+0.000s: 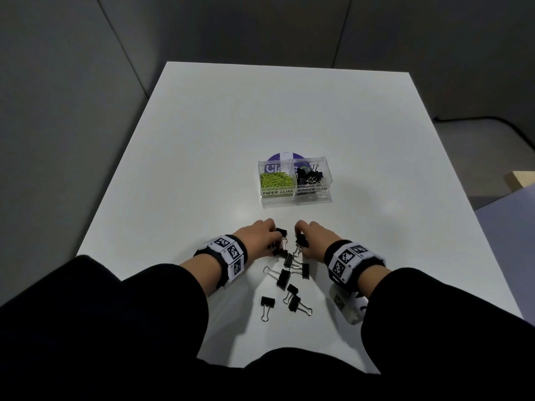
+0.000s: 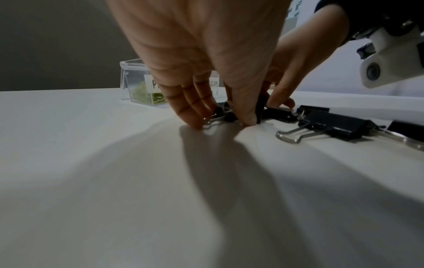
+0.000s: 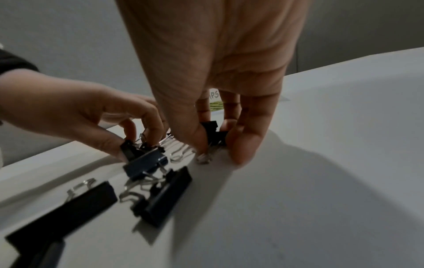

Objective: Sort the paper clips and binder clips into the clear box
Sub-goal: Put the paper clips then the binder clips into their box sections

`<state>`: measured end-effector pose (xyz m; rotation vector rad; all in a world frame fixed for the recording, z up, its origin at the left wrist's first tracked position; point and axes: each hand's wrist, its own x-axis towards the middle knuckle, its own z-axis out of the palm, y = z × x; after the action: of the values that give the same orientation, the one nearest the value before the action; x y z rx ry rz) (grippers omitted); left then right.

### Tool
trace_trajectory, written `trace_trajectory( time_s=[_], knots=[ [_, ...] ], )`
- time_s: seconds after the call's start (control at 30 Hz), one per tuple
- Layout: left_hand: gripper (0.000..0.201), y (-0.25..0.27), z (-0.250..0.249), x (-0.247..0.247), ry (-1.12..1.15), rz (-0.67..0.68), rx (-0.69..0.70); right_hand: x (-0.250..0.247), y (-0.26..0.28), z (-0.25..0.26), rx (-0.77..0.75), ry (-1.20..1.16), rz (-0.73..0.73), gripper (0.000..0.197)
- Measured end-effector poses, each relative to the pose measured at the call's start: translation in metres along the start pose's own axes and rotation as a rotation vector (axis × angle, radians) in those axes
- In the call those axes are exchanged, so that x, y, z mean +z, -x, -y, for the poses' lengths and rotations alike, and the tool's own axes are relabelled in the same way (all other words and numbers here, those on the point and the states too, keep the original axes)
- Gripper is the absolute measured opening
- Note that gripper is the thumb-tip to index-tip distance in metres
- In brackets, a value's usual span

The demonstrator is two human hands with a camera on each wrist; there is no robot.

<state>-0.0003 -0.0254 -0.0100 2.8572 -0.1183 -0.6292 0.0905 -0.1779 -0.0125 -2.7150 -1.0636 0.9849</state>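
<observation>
**Desk:** What do your hands have hold of?

**Operator:** My left hand (image 1: 262,237) is down on the matte white table (image 1: 202,146), fingers curled, thumb and fingertips pinching a black binder clip (image 3: 143,159) at the far end of the pile; its folded steel body is glossy, its wire handles are bright and looped. My right hand (image 1: 314,238) is arched beside it, thumb and fingers closed round another black binder clip (image 3: 214,134), its wire handles pointing down at the table; the two hands are near each other but apart.

**Desk:** And the rest of the clips?

**Operator:** Loose binder clips (image 1: 285,277) lie scattered on the table between my wrists and nearer to me, some touching, some apart; all are black wedges with silver wire loops.

**Desk:** The box?

**Operator:** The clear box (image 1: 295,195), hard plastic and rectangular, stands beyond my hands near the table's middle, open on top; a wall splits it in two. The left compartment, hand-lettered PAPER CLIPS, holds thin lime-green paper clips (image 1: 275,180); the right one, lettered BINDER CLIPS, holds black binder clips (image 1: 311,176). A purple disc (image 1: 282,157) shows behind it.
</observation>
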Motion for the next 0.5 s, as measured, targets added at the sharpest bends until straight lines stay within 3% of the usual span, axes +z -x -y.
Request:
trace_trajectory(
  time_s=[0.23,0.5],
  knots=[
    [0.03,-0.0055,-0.0018,0.0003,0.085,0.041,-0.08,-0.0005,-0.0064,-0.0002,0.021,-0.032,0.005,0.029],
    [0.025,-0.0024,0.0031,0.0041,0.183,-0.024,-0.136,0.0015,-0.0039,-0.0038,0.054,-0.064,-0.045,0.024]
  ],
)
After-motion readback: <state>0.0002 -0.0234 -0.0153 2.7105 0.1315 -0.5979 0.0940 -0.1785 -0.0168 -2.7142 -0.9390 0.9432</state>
